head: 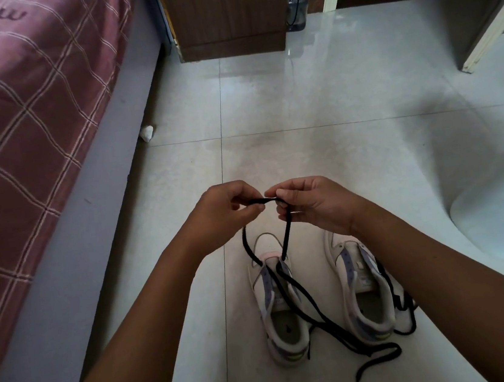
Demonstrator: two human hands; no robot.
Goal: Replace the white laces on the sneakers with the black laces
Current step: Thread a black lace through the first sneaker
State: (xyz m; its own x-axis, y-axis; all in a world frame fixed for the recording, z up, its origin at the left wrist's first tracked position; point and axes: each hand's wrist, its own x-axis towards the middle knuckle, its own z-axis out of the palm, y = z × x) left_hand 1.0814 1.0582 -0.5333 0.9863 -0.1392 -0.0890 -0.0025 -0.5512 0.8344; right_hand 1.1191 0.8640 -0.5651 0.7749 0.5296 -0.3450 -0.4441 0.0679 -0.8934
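Tiled floor [314,113]; two sneakers [279,308] side by side, toes pointing away. Two hands: left hand [225,213] and right hand [316,205] both pinch one black lace [285,243] above the left-side sneaker; it drops straight down to the toe-end eyelets (second black lace by the other sneaker). No white laces visible.
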